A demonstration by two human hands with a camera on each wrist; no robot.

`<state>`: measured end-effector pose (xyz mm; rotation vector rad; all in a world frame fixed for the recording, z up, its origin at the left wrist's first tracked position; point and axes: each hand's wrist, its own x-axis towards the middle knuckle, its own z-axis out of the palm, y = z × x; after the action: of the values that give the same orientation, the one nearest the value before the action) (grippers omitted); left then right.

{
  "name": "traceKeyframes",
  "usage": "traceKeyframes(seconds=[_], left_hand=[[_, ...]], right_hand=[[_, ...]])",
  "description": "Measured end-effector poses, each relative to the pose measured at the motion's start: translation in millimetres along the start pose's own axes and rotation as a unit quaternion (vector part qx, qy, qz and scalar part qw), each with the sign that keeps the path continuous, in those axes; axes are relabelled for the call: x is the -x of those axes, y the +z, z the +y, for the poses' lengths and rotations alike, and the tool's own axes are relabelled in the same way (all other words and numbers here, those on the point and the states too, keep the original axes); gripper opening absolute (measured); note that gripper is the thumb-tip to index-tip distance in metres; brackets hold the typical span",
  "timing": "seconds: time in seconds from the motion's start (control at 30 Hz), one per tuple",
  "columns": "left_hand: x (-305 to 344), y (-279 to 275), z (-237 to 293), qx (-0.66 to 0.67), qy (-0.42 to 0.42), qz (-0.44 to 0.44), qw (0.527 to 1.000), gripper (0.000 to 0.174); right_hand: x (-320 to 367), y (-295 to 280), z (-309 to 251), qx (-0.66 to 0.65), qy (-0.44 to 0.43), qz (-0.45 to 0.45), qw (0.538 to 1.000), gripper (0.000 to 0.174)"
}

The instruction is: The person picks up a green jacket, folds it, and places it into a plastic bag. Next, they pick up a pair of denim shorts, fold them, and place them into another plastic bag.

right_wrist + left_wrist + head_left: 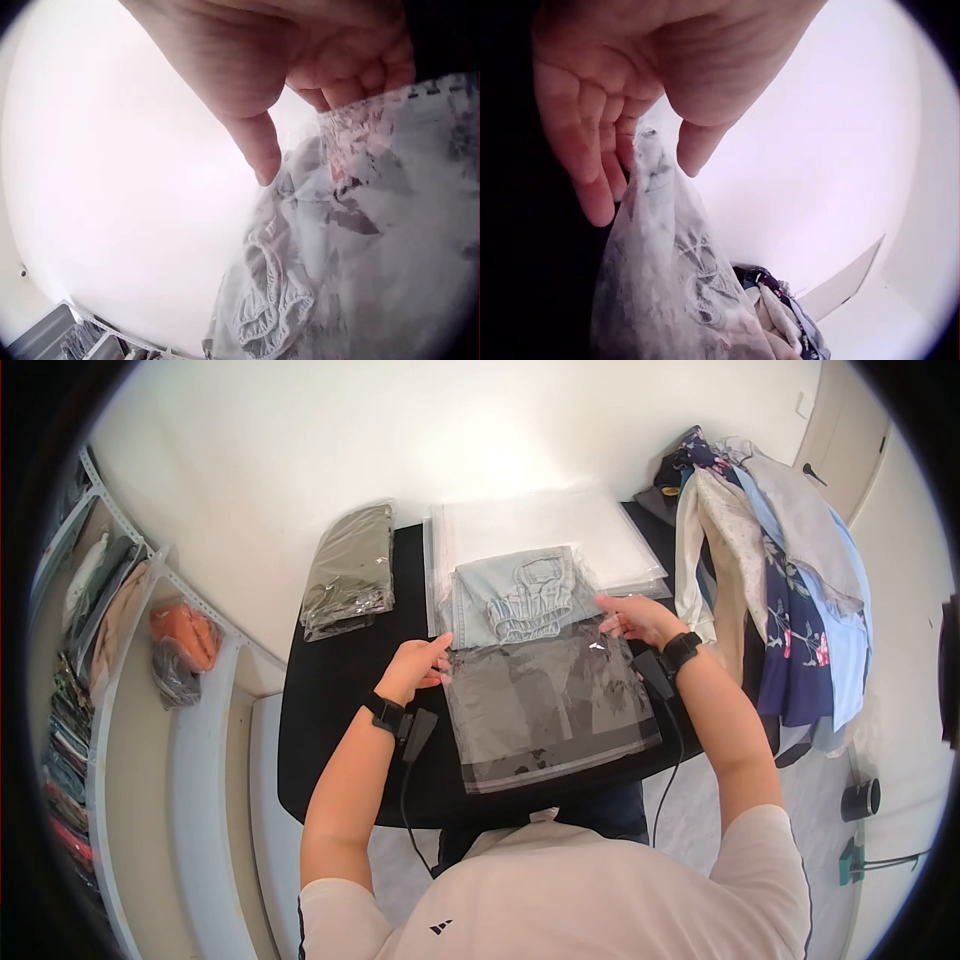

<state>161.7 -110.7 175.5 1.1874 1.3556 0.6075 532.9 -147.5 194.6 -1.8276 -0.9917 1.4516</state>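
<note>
A folded light-blue denim garment with a gathered elastic edge (pixel 530 595) lies in the upper part of a clear plastic bag (pixel 550 695) on the black table (pixel 350 690). My left hand (pixel 420 665) pinches the bag's left side, thumb on top; in the left wrist view the plastic runs up between thumb and fingers. On the opposite side my right hand (pixel 645 620) grips the bag's edge, its fingers partly behind the film in the right wrist view. The bag's lower half lies flat toward my body, with the dark table showing through.
Behind the bag lies a stack of clear plastic bags (pixel 610 525). A bagged olive garment (pixel 355 570) sits at the table's back left. Several clothes (pixel 790 580) are heaped at the right, hanging over the edge. Shelves (pixel 160 760) with bagged clothes stand at left.
</note>
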Motion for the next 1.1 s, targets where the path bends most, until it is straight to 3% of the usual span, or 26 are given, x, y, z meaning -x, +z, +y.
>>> traceKeyframes(seconds=[0.07, 0.13, 0.2, 0.23, 0.27, 0.4, 0.53, 0.6, 0.7, 0.77, 0.83, 0.87, 0.9, 0.93, 0.97, 1.0, 1.03, 1.1], left_hand=[[0, 8, 1, 0.042, 0.014, -0.018, 0.999, 0.025], [-4, 12, -1, 0.083, 0.029, -0.036, 0.996, 0.022], [-9, 15, -5, 0.158, 0.09, -0.078, 0.98, 0.013], [-11, 15, -5, 0.158, 0.092, -0.079, 0.98, 0.013], [-13, 14, -5, 0.167, 0.11, -0.083, 0.976, 0.013], [-7, 13, 0, 0.208, 0.182, -0.085, 0.957, 0.019], [23, 8, 0, 0.214, 0.214, -0.096, 0.948, 0.021], [43, 3, -10, 0.192, 0.21, -0.102, 0.953, 0.022], [85, -2, -27, 0.166, 0.178, -0.119, 0.963, 0.017], [108, -6, -37, 0.02, 0.049, -0.062, 0.997, 0.012], [112, -23, -66, -0.049, 0.044, -0.074, 0.995, 0.01], [122, -23, -69, -0.161, 0.21, -0.014, 0.964, 0.021], [130, -24, -70, -0.266, 0.367, 0.046, 0.89, 0.033], [135, -28, -69, -0.336, 0.415, -0.005, 0.846, 0.052], [140, -25, -67, -0.336, 0.413, -0.007, 0.847, 0.052], [144, -20, -65, -0.361, 0.424, -0.049, 0.829, 0.053], [146, -17, -63, -0.384, 0.436, -0.09, 0.809, 0.055], [140, -16, -64, -0.403, 0.436, -0.099, 0.799, 0.055]], right_hand=[[-3, 1, 4, 0.018, -0.001, 0.025, 1.0, 0.02], [-19, 0, 12, -0.117, -0.048, -0.09, 0.988, 0.014], [-15, 4, 13, -0.144, -0.059, -0.079, 0.985, 0.017], [-11, 6, 12, -0.172, -0.067, -0.07, 0.98, 0.023], [-22, 0, 17, -0.185, -0.072, -0.12, 0.973, 0.044], [8, 10, 14, -0.253, -0.102, -0.084, 0.958, 0.052], [43, 15, 21, -0.252, -0.16, -0.115, 0.947, 0.059], [70, 20, 32, -0.254, -0.181, -0.125, 0.942, 0.057], [110, 34, 57, -0.236, -0.13, -0.101, 0.958, 0.058], [123, 36, 89, -0.222, -0.095, -0.08, 0.967, 0.049], [128, 26, 122, -0.094, -0.155, 0.017, 0.983, 0.035], [128, 20, 139, -0.029, -0.217, 0.052, 0.974, 0.031], [136, 24, 139, -0.03, -0.213, 0.051, 0.975, 0.031], [145, 29, 137, 0.125, -0.335, 0.123, 0.926, 0.038], [151, 33, 135, 0.275, -0.443, 0.189, 0.832, 0.045], [154, 35, 135, 0.291, -0.454, 0.16, 0.827, 0.058], [154, 37, 135, 0.291, -0.454, 0.16, 0.827, 0.058], [153, 42, 132, 0.399, -0.514, 0.16, 0.743, 0.058]])
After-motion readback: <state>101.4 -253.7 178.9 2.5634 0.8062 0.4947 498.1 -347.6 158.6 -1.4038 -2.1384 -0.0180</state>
